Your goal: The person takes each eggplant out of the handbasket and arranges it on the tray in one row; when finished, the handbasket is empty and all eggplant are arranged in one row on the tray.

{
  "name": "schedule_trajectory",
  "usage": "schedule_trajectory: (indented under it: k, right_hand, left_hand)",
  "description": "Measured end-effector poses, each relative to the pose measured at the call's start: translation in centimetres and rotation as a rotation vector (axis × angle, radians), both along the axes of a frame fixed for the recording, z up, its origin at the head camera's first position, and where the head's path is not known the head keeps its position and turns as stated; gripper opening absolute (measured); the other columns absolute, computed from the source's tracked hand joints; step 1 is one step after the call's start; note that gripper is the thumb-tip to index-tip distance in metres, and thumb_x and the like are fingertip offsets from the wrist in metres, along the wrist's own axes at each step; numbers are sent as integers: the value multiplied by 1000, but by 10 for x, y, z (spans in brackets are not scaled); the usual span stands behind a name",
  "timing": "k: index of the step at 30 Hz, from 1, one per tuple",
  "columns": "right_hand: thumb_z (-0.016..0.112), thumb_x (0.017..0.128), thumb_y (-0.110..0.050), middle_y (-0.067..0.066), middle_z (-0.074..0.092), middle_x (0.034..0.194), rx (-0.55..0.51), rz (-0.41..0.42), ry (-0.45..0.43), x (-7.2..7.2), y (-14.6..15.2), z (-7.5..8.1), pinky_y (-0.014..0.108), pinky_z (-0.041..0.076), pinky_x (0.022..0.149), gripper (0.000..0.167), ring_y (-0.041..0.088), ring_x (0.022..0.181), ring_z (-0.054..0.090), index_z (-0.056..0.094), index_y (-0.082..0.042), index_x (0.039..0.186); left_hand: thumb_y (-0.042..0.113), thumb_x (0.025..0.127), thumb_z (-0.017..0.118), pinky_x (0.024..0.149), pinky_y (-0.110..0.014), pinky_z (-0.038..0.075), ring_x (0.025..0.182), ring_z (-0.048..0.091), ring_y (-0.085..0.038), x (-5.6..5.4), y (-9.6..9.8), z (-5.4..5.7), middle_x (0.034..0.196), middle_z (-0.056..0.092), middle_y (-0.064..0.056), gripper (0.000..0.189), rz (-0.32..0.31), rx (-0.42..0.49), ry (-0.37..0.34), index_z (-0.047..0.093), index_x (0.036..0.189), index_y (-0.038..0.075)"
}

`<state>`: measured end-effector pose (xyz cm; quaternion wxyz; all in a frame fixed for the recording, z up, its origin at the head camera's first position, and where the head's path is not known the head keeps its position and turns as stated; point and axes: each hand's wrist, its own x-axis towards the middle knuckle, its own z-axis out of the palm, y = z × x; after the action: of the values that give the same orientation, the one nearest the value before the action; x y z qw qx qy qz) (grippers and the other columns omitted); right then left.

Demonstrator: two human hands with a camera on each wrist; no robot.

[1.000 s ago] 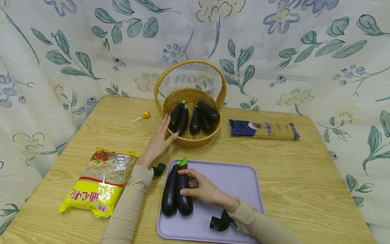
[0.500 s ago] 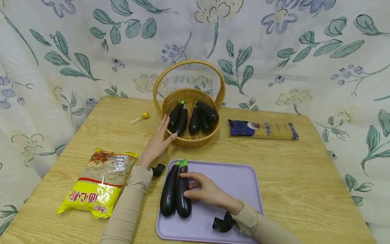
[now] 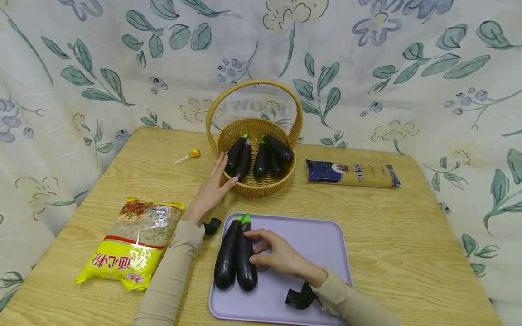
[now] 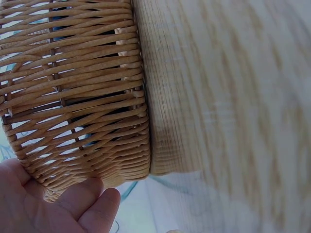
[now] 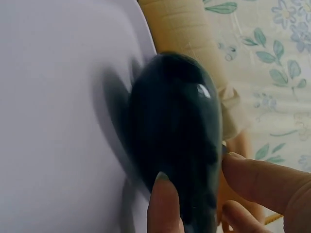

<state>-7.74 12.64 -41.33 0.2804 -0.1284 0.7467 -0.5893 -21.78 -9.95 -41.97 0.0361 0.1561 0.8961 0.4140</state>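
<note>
Two dark purple eggplants lie side by side on the lilac tray, their green stems pointing away: a left eggplant and a right eggplant. My right hand is at the right eggplant's right side, thumb and index apart, their tips at its edge; the right wrist view shows the eggplant between them, without a clear grip. My left hand rests against the left side of a wicker basket, fingers extended, thumb at the rim. Several eggplants lie inside that basket.
To the left lies a yellow-and-clear bag of pasta, beside my left sleeve. A lollipop lies behind it, left of the basket. On the right is a blue-ended pack of spaghetti. A floral curtain hangs behind the wooden table.
My right hand has drawn slightly right, its fingertips moving from over the right eggplant to its edge. The left hand stays at the basket.
</note>
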Motion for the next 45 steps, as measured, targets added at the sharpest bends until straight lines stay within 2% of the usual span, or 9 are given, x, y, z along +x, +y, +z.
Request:
schedule_trajectory:
  k: [8,13,18,22,29,31,34,39,45]
  right_hand:
    - [68,91,-13,22,51,137,65,-27,112,-17,11,11,30,58,74,52,29,106,62,50,-4,139]
    - [64,93,-11,26,46,140,23,-67,105,-33,17,19,31,57,83,54,34,114,59,44,3,141]
    - [60,95,-10,28,41,142,-25,-106,93,-49,21,31,36,56,89,54,35,119,56,40,1,143]
    - [58,95,-7,28,41,140,-66,-147,136,-65,22,43,45,54,93,52,37,120,55,40,1,143]
    - [58,95,-5,24,46,138,-63,-271,225,-98,23,61,37,53,94,47,35,119,54,45,-3,140]
    - [57,96,-6,24,45,139,-70,-286,224,-105,24,65,43,50,98,48,36,122,53,43,-4,142]
    - [57,97,-8,22,44,142,-58,-298,225,-116,25,68,49,47,101,49,35,125,51,42,-7,144]
    - [57,97,-10,20,44,143,-50,-314,237,-130,24,70,44,47,102,51,33,128,50,40,-8,145]
    - [59,97,-15,16,43,146,-28,-390,231,-143,26,71,45,42,108,53,31,133,46,40,-10,146]
  left_hand:
    - [45,100,48,115,-60,24,149,16,-37,-1,0,0,164,-10,9,78,4,-5,-2,2,158,21]
    - [46,100,48,115,-60,24,149,15,-36,-1,0,-1,164,-10,9,78,5,-10,-2,2,158,21]
    - [47,100,48,115,-60,23,151,11,-34,-1,0,-1,164,-10,7,79,-1,-3,3,1,158,21]
    - [46,100,47,116,-60,21,151,9,-34,-1,-1,-2,165,-9,4,79,-1,-1,5,1,158,20]
    - [48,100,46,115,-60,22,151,10,-34,0,-1,-1,165,-9,3,78,-4,3,4,1,158,21]
    - [49,100,46,115,-60,22,151,11,-34,1,-1,0,165,-8,2,79,-4,3,7,1,158,21]
    - [50,99,46,115,-61,22,150,11,-35,1,-1,-1,165,-7,-1,79,-6,0,13,1,158,20]
    - [50,100,46,115,-61,22,151,11,-35,1,-1,0,165,-7,-1,79,-4,-2,16,1,158,21]
    - [52,99,45,115,-61,22,151,10,-34,1,-1,0,165,-8,1,80,-5,-5,8,0,158,21]
